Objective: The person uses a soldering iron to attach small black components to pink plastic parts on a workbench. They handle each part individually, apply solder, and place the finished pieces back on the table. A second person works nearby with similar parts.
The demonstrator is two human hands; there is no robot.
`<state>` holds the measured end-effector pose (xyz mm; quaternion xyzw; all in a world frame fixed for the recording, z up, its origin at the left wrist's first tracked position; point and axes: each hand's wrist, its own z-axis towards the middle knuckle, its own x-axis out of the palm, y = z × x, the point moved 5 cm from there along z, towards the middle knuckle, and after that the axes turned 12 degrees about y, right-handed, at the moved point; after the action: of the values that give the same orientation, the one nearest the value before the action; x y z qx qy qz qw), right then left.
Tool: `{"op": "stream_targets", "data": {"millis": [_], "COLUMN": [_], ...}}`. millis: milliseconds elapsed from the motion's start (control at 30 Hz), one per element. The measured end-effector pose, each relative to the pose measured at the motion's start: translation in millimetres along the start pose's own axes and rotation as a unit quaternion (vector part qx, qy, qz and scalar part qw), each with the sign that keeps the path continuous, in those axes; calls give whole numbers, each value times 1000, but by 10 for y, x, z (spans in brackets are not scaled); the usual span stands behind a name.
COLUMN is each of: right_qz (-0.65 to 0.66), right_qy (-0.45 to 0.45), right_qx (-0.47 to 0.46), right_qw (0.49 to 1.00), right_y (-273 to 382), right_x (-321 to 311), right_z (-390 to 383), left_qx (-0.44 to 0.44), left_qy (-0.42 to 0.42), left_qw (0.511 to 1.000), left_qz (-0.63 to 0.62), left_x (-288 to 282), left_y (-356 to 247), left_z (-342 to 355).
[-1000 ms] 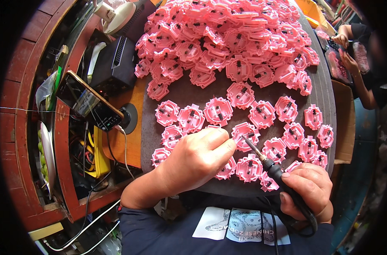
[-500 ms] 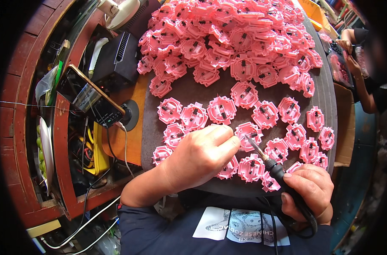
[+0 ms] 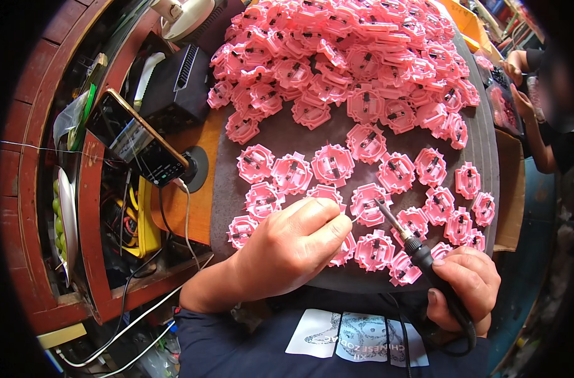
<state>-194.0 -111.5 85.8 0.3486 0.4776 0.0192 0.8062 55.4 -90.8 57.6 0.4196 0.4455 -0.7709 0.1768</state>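
Observation:
My right hand (image 3: 466, 283) grips the black handle of a soldering iron (image 3: 420, 253), its metal tip pointing up and left. That tip is over the right side of a pink plastic part (image 3: 367, 196) with small black and metal pieces inside. Closed in a pinch, my left hand (image 3: 293, 246) is just left of and below this part. A thin strand, which looks like solder wire (image 3: 357, 218), shows at its fingertips; the rest is hidden. Similar pink parts (image 3: 333, 165) lie in loose rows around both hands, some partly covered by the left hand.
A large heap of pink parts (image 3: 337, 57) covers the far side of the dark board (image 3: 236, 208). To the left stand a phone (image 3: 135, 138) on a holder, a black box (image 3: 176, 85) and a yellow bin (image 3: 149, 220). Another person's hands (image 3: 520, 88) are at far right.
My left hand has drawn slightly down and left from the middle pink part. The iron's tip has shifted from that part's inside toward its right edge. The whole view has shifted a little.

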Motion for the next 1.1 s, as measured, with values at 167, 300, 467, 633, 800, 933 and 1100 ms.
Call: {"op": "stream_targets", "data": {"millis": [167, 300, 467, 633, 800, 933, 1100], "right_qz": [1, -3, 9, 11, 22, 19, 24], "right_qy": [2, -1, -5, 1, 1, 7, 4], "right_qx": [-4, -5, -9, -11, -9, -13, -15], "right_qw": [1000, 1000, 1000, 1000, 1000, 1000, 1000], "right_y": [-6, 28, 12, 16, -9, -17, -24], "right_x": [29, 25, 35, 33, 63, 63, 72], "right_z": [-13, -22, -46, -60, -64, -66, -64], "left_qx": [-25, -3, 6, 16, 17, 19, 14], "left_qy": [23, 27, 46, 44, 49, 50, 56], "left_qw": [999, 999, 999, 999, 999, 998, 998], "left_qz": [-15, -27, -10, -12, -14, -14, -12], "left_x": [89, 164, 186, 200, 209, 224, 239], "left_y": [34, 64, 54, 48, 52, 65, 76], "left_z": [-52, -38, -19, -8, 8, 14, 12]}}
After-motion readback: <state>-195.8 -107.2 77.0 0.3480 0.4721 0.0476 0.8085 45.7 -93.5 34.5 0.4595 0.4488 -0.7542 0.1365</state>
